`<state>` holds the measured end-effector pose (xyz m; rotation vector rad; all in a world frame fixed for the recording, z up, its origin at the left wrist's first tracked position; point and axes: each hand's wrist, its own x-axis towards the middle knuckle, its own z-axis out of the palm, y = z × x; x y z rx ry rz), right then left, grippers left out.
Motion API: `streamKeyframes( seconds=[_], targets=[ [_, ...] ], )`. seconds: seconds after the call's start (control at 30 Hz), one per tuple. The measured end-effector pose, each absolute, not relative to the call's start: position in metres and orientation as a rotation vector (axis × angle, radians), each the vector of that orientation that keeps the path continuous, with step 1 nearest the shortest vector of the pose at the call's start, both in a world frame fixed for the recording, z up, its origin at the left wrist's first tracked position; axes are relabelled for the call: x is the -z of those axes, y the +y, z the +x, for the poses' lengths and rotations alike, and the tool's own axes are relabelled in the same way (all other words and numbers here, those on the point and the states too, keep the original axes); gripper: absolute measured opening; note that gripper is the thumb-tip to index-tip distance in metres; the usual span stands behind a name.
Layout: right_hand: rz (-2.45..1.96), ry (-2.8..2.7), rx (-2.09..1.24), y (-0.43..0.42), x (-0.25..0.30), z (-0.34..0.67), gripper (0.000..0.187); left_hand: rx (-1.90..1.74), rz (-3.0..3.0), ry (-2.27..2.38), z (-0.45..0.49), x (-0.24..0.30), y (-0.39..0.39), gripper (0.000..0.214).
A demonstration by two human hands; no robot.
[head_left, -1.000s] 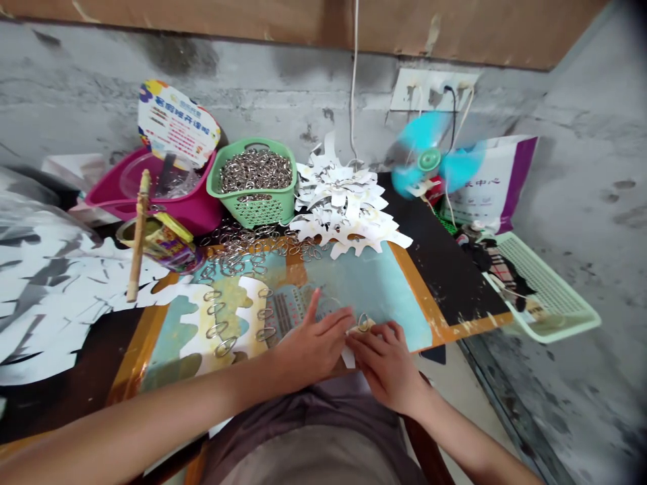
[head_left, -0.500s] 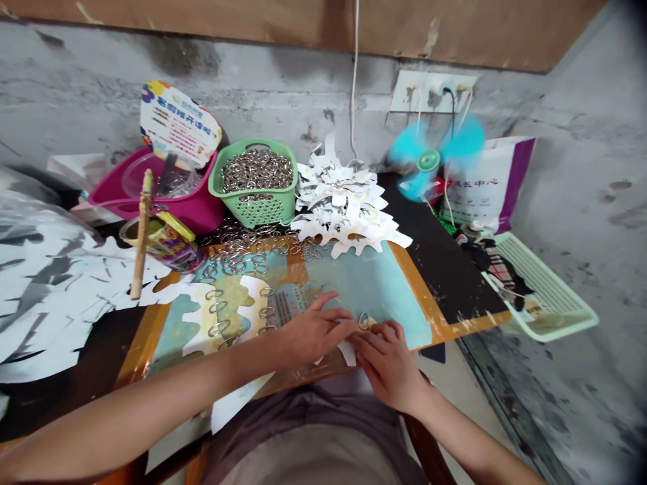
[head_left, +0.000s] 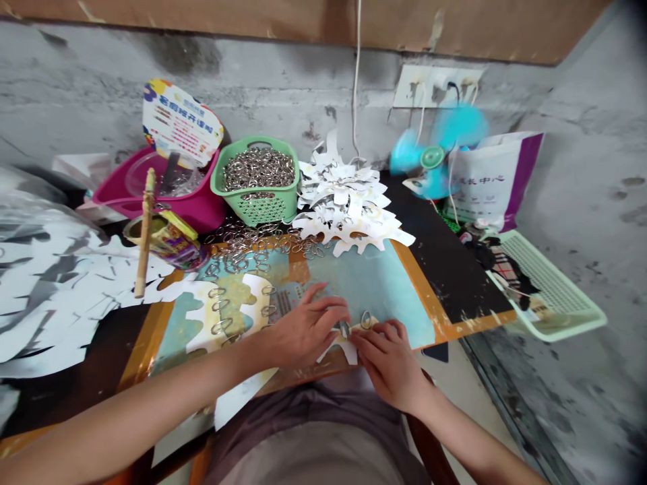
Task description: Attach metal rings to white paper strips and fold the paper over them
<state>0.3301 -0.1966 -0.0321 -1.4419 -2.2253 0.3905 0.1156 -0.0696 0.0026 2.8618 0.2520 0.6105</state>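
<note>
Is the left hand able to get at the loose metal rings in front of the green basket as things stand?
Probably yes: only the flat printed sheet lies between the left hand and the loose metal rings, and nothing upright stands in the way.

Silver is shown by the rings (head_left: 257, 170), heaped in a green mesh basket (head_left: 255, 205). Magenta colours the tub (head_left: 169, 210) beside it. Teal and orange patches are printed on the board (head_left: 371, 289). White is shown by the paper cutouts (head_left: 344, 202). Bright blue is blurred across the fan (head_left: 432, 158), purple edges the white bag (head_left: 526, 175), and a pale green grid marks the tray (head_left: 556, 289).
</note>
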Motion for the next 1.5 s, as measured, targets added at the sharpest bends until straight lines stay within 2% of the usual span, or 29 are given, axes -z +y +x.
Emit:
streamKeyframes(
  seconds=[0.3,0.47,0.77,0.93,1.1,1.4,1.5],
  targets=[
    [-1.435,-2.208,-0.400,-0.197,0.030,0.330,0.059,-0.587,3.013,0.049,0.126,0.012,-0.064,0.030],
    [-1.470,-2.145,-0.425,-0.197,0.031,0.329,0.055,-0.621,2.977,0.076,0.125,0.012,-0.074,0.019],
    [-1.618,-2.269,-0.341,-0.186,0.015,0.316,0.054,-0.630,2.831,0.534,0.116,0.025,-0.104,0.019],
    [-1.701,-2.328,-0.241,-0.179,0.006,0.307,0.042,-0.681,2.792,0.592,0.117,0.021,-0.105,0.016],
    [-1.717,-2.279,-0.199,-0.180,0.013,0.307,0.049,-0.698,2.774,0.641,0.118,0.022,-0.108,0.016],
    [-1.681,-2.215,-0.233,-0.183,0.023,0.311,0.049,-0.602,2.792,0.649,0.119,0.019,-0.108,0.017],
    [-1.613,-2.179,-0.316,-0.184,0.023,0.315,0.043,-0.574,2.796,0.625,0.120,0.015,-0.106,0.022]
  ],
)
